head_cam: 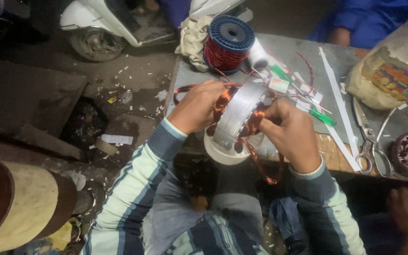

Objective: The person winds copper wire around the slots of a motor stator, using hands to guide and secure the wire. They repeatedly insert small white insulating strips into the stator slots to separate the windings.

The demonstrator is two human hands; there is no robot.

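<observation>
Hands, left and right, gripping metal stator ring, copper windings

A single head-worn camera looks steeply down from the person's own eye level, close above the lap and both forearms. It faces forward across the near edge of the worktop, with the floor visible at left. No second view exists, so nothing overlaps.
</observation>
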